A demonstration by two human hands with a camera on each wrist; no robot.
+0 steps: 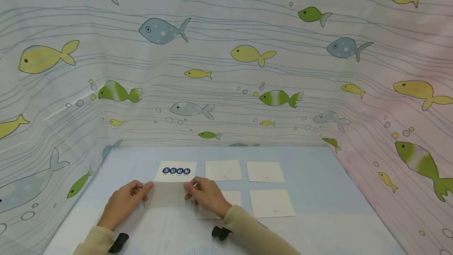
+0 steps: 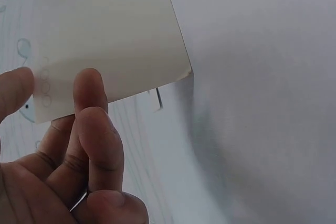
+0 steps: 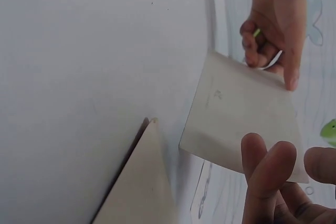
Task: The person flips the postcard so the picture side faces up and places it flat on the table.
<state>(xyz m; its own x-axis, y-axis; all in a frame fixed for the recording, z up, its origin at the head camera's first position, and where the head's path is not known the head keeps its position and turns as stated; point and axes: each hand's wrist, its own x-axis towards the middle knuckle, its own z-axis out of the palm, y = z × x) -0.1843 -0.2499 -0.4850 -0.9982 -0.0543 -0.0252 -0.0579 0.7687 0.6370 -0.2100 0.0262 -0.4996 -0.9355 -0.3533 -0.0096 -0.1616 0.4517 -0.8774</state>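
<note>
Both hands hold one cream-white card (image 1: pixel 168 195) between them, above the near left of the table. My left hand (image 1: pixel 124 200) pinches its left side between thumb and fingers. The right hand (image 1: pixel 209 195) pinches the opposite side the same way. In the left wrist view the card (image 2: pixel 113 35) shows a plain face with faint circles near the left fingers. A small faint mark appears on the card (image 3: pixel 244 108) in the right wrist view. Just behind it lies a card (image 1: pixel 177 164) with a row of dark blue circles bearing white characters.
To the right, several plain cards lie flat: a back middle card (image 1: pixel 223 168), a back right card (image 1: pixel 265 170), a front right card (image 1: pixel 272 203) and a front middle card (image 1: pixel 231 198) partly under the right hand. A fish-patterned curtain (image 1: pixel 226 30) surrounds the pale table (image 1: pixel 329 192).
</note>
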